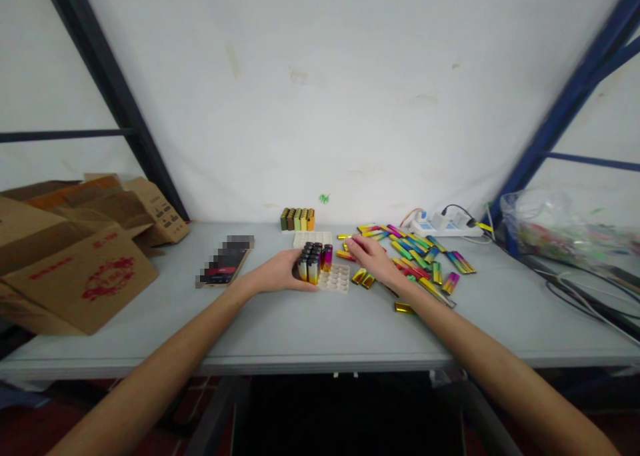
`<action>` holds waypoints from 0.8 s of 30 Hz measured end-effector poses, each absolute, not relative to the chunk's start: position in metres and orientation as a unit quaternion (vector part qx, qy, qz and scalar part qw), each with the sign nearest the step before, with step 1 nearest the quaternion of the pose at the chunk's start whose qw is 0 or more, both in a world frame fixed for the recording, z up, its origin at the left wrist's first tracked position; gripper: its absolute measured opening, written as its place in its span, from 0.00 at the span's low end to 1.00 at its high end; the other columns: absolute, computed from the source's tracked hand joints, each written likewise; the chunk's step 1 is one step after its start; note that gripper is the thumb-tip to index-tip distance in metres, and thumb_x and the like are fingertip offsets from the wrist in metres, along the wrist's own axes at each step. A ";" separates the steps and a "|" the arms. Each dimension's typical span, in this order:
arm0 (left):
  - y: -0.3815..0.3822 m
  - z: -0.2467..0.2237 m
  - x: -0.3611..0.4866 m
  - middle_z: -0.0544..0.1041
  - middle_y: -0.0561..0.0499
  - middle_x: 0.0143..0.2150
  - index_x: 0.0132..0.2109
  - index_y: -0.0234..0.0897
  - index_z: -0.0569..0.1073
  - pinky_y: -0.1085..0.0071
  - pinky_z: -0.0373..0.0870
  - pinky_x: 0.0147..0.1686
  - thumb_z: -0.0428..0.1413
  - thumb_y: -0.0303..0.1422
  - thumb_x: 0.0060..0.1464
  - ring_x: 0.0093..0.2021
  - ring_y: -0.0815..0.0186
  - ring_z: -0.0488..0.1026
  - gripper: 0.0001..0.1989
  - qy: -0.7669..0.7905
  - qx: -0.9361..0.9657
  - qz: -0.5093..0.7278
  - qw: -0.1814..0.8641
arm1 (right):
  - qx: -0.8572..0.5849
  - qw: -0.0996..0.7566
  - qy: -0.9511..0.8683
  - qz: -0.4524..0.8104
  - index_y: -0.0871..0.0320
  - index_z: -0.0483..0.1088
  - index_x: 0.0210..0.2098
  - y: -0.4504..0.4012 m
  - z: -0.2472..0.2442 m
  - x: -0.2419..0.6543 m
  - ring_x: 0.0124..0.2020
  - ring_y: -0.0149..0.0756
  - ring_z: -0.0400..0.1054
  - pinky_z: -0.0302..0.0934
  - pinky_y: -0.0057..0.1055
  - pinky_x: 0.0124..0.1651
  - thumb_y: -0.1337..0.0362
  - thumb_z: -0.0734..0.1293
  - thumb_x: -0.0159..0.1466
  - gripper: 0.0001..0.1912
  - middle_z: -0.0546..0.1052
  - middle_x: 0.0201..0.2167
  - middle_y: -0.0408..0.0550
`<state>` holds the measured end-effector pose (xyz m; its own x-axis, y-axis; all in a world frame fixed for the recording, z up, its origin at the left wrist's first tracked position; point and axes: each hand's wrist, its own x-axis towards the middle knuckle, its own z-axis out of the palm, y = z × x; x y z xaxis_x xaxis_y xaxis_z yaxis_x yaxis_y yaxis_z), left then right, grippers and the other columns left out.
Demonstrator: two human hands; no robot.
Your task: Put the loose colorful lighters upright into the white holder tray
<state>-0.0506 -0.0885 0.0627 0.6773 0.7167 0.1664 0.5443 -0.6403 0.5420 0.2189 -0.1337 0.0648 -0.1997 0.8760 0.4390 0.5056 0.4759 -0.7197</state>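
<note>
My left hand (280, 271) wraps round the left side of a group of upright lighters (314, 269) with black tops. They stand in a white tray with round holes (336, 280), whose right part shows bare holes. A purple and gold lighter (327, 258) stands at the group's right edge. My right hand (373, 256) is just right of the tray, at the left side of a loose pile of shiny coloured lighters (417, 253). Its fingers are pinched, with a purple-pink patch of what looks like a lighter at the tips; the fingers hide most of it.
Behind the tray lie another white tray (313, 239) and a block of upright lighters (298, 219). A phone (227, 261) and cardboard boxes (85, 276) are on the left. To the right are a power strip (440, 226), cables and clear plastic bags (545, 219).
</note>
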 end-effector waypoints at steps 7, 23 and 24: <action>-0.086 0.059 -0.052 0.79 0.45 0.59 0.60 0.38 0.73 0.58 0.71 0.60 0.69 0.56 0.40 0.57 0.48 0.76 0.43 0.358 0.889 0.189 0.216 | -0.546 0.397 -0.732 0.098 0.56 0.58 0.23 -0.132 0.060 0.213 0.24 0.30 0.54 0.43 0.30 0.29 0.58 0.63 0.62 0.14 0.61 0.20 0.39; -0.086 0.059 -0.052 0.78 0.41 0.60 0.61 0.35 0.72 0.56 0.71 0.59 0.68 0.58 0.42 0.57 0.46 0.76 0.45 0.355 0.897 0.176 0.197 | -0.524 0.419 -0.735 0.097 0.56 0.64 0.27 -0.129 0.054 0.217 0.27 0.32 0.59 0.48 0.30 0.31 0.51 0.62 0.70 0.19 0.68 0.24 0.41; -0.086 0.059 -0.052 0.78 0.41 0.60 0.61 0.35 0.72 0.57 0.71 0.59 0.68 0.58 0.42 0.57 0.46 0.76 0.45 0.357 0.897 0.175 0.195 | -0.513 0.423 -0.739 0.104 0.57 0.66 0.30 -0.129 0.054 0.217 0.28 0.32 0.61 0.50 0.30 0.32 0.50 0.61 0.71 0.19 0.70 0.26 0.42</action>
